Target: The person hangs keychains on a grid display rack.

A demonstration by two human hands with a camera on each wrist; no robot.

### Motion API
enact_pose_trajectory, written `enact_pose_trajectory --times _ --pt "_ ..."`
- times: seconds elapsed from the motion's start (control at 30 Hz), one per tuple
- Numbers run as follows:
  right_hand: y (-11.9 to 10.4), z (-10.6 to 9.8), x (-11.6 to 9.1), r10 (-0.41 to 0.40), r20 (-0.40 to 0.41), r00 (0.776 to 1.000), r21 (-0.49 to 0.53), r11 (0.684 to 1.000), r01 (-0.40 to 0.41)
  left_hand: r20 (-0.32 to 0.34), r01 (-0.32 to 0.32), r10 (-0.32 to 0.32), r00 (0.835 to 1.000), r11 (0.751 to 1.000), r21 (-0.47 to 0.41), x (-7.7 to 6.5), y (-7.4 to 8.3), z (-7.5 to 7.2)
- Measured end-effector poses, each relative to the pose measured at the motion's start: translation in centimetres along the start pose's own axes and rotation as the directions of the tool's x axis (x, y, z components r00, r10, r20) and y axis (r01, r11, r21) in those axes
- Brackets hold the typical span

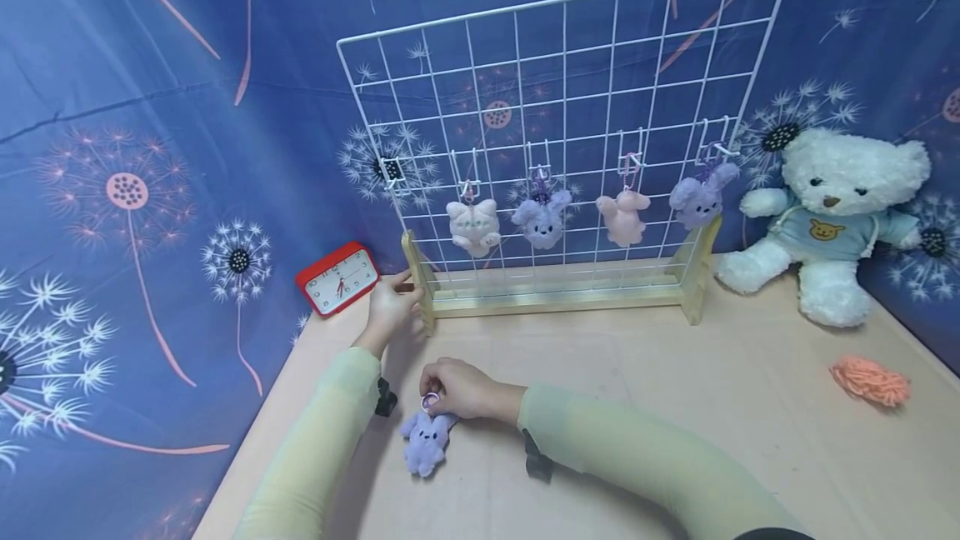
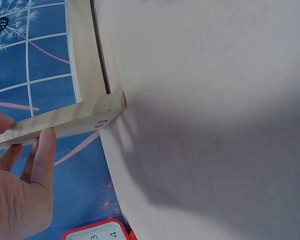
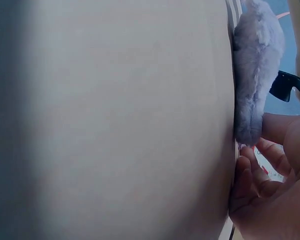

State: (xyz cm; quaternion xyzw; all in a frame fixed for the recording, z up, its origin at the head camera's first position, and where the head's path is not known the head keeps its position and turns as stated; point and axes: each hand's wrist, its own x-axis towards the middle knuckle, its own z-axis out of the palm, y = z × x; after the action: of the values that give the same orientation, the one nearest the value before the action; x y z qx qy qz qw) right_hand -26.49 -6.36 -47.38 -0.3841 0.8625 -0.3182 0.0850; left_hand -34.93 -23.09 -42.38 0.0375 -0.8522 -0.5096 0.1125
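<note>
My left hand grips the wooden end piece of a display stand, with thumb and fingers on either side of the board. Near the front, my right hand pinches the ring of a purple plush keychain, which lies face up on the table. The right wrist view shows the plush from its side, with the fingertips at its end. Above the stand's base rises a white wire grid. From its hooks hang a white plush, two purple plushes and a pink plush.
Behind my left hand, a red alarm clock leans by the blue dandelion backdrop. A white teddy bear in a blue shirt sits to the stand's right. An orange yarn bundle lies on the right of the table.
</note>
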Motion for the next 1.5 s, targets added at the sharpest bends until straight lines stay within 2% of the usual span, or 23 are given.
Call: enact_pose_trajectory --times 0.13,0.4,0.6,0.9,1.1,1.3,1.5 --pt "0.0 -0.1 0.0 -0.009 -0.007 1.0 0.021 1.0 0.009 0.0 0.006 -0.006 1.0 1.0 -0.006 0.0 0.0 0.0" --pt "0.3 -0.7 0.0 0.004 -0.04 0.999 0.194 0.981 0.004 -0.008 0.005 -0.005 1.0 1.0 -0.013 0.2 0.0 -0.2" --pt "0.5 -1.7 0.0 -0.005 -0.057 0.998 0.212 0.977 0.018 -0.001 0.021 -0.021 1.0 1.0 -0.017 0.2 0.1 -0.1" --pt "0.4 -3.1 -0.2 -0.068 -0.1 0.993 0.239 0.967 0.09 -0.003 0.019 -0.019 1.0 1.0 -0.01 0.2 -0.1 -0.1" --pt "-0.4 -4.5 -0.4 -0.138 -0.149 0.979 0.283 0.943 0.176 0.0 0.009 -0.009 1.0 1.0 -0.003 0.1 -0.2 0.0" --pt "-1.1 -6.4 -0.3 -0.13 -0.186 0.974 0.361 0.913 0.191 -0.014 -0.003 0.003 1.0 1.0 -0.008 0.0 -0.1 0.0" --pt "-1.1 -8.1 0.0 -0.144 -0.228 0.963 0.412 0.882 0.229 0.0 0.011 -0.011 1.0 1.0 -0.027 -0.1 0.0 0.0"
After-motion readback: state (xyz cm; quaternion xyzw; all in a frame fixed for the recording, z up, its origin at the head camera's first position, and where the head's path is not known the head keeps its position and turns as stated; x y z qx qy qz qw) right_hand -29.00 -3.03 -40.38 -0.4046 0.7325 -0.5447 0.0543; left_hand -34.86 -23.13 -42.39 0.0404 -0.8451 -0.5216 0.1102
